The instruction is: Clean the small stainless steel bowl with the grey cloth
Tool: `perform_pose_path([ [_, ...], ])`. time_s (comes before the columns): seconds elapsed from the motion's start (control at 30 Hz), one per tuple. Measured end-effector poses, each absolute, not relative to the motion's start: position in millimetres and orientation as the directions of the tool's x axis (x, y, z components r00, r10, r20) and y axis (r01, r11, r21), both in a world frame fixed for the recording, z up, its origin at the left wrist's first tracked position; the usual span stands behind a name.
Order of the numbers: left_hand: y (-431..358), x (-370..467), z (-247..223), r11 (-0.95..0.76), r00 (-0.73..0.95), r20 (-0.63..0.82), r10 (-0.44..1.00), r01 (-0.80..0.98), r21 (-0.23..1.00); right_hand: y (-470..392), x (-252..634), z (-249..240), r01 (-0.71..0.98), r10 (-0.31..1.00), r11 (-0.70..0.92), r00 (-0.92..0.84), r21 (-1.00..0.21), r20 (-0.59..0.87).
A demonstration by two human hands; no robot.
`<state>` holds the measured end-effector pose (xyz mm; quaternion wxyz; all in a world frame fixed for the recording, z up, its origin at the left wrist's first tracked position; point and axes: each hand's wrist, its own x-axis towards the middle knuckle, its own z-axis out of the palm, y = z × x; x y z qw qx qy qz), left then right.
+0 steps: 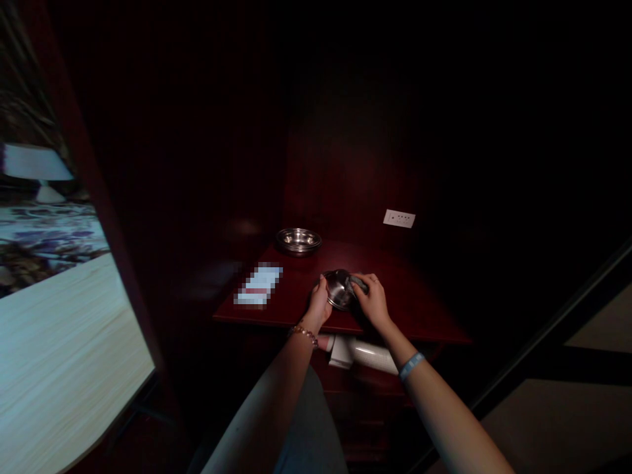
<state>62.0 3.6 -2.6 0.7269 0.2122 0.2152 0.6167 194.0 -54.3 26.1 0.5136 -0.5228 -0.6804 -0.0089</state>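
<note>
A shiny metal bowl (338, 295) is held over the front part of a dark red shelf (405, 303). My left hand (320, 303) grips its left rim, thumb on top. In my right hand (370, 296) is a grey cloth (359, 283), pressed against the right side of the bowl's inside. Further back on the left stand stacked metal bowls (299, 241), which neither hand touches.
A blurred-out flat item (259, 286) lies on the shelf's left. A white socket plate (399, 218) is on the back wall. Below the shelf are a pale roll (375, 357) and a white box (342, 351). A light wooden table (64, 355) stands left, beyond a dark panel.
</note>
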Motion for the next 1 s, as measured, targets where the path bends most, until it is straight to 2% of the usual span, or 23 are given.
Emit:
perform_pose_path([
  [0.33,4.0,62.2,-1.7,0.144,0.118,-0.082,0.99,-0.809,0.569,-30.0,219.7,26.3,0.802,0.758,0.332,0.087,-0.496,0.647],
  [0.57,1.3,60.7,-2.2,0.13,0.119,-0.059,0.991,-0.797,0.59,-26.3,238.3,15.4,0.839,0.732,0.255,0.157,-0.481,0.662],
  [0.77,0.2,62.3,-2.2,0.136,0.143,-0.038,0.989,-0.778,0.613,-36.8,242.0,20.7,0.787,0.648,0.336,0.206,-0.518,0.733],
  [0.87,0.0,62.9,-2.3,0.127,0.145,-0.02,0.989,-0.781,0.612,-47.3,229.0,30.1,0.762,0.637,0.433,0.119,-0.481,0.762],
  [1.0,-0.1,62.6,-2.5,0.138,0.16,-0.019,0.987,-0.778,0.613,-58.0,211.7,35.7,0.784,0.658,0.515,-0.104,-0.346,0.746],
])
